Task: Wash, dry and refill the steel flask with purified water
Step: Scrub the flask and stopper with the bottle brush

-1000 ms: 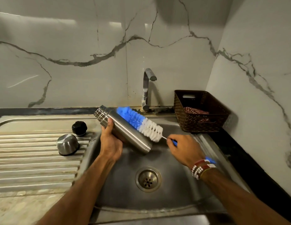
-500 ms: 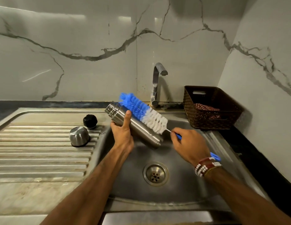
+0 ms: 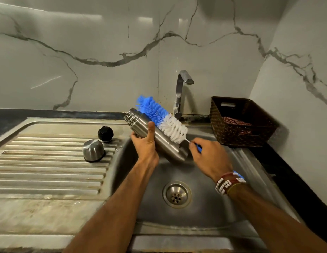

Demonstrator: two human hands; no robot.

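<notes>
While the left hand [image 3: 145,145] holds the flask [image 3: 168,145] over the sink [image 3: 204,212], its fingers are wrapped round the far side of the steel body and the thumb lies straight up the near side. The flask is tilted: its open, threaded neck points up and left toward the wall, and its base hangs lower right above the basin, clear of the sink floor. Along its upper side lies a brush [image 3: 162,119] with its bristles touching the steel. The blue half reaches past the neck and the white half sits nearer the base. The right hand [image 3: 210,159] grips the brush's blue handle just beyond the bristles, fingers closed tight round it. The handle's end shows past the wrist beside beaded bracelets [image 3: 225,184]. Below the hands the drain [image 3: 176,194] sits in the middle of the basin. A tap [image 3: 181,92] rises behind the sink, just right of the brush tip. On the ribbed drainboard [image 3: 49,170] to the left stand a steel cup [image 3: 93,150], mouth down, and a black stopper [image 3: 105,134] just behind it; whether the two touch I cannot tell. Right of the tap, a dark woven basket [image 3: 237,136] stands on the dark bench [image 3: 279,167] in the corner, with a red-and-white striped cloth [image 3: 235,122] lying inside. Grey-veined marble covers both walls.
</notes>
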